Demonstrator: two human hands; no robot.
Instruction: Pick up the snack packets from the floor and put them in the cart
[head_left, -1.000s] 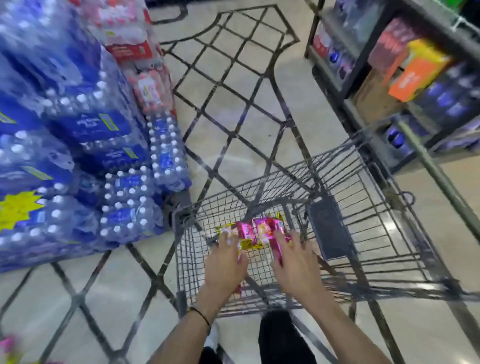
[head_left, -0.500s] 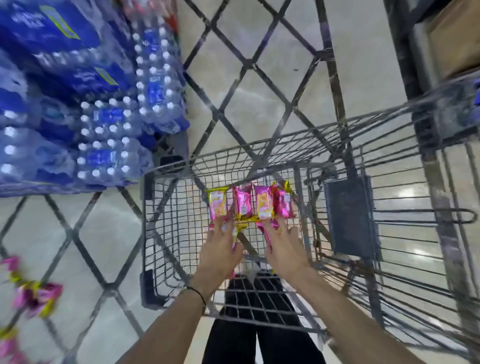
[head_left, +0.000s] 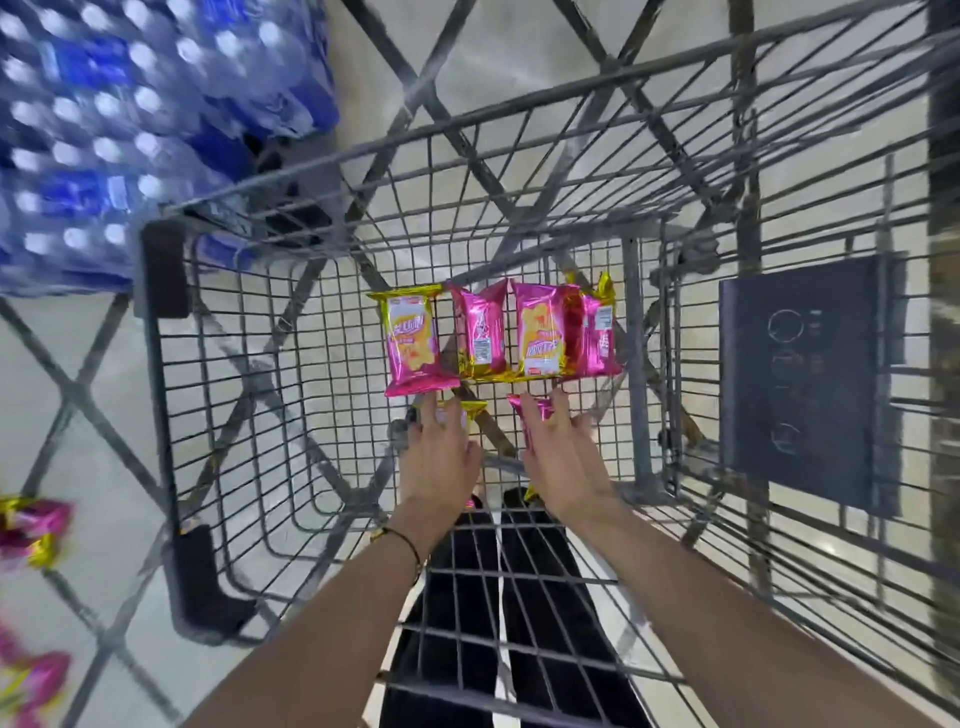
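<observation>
Snack packets (head_left: 413, 343) look light and slick, so I'd pinch a crimped end; left hand (head_left: 439, 457) and right hand (head_left: 563, 457) rest straight-fingered on them, gripping nothing.

Blurry, edge-cropped floor packets (head_left: 32, 527)

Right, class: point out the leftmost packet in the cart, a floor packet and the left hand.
leftmost packet (head_left: 413, 340): head view, printed front.
floor packet (head_left: 36, 522): head view, pink wrapper.
left hand (head_left: 439, 457): head view, its back.
</observation>
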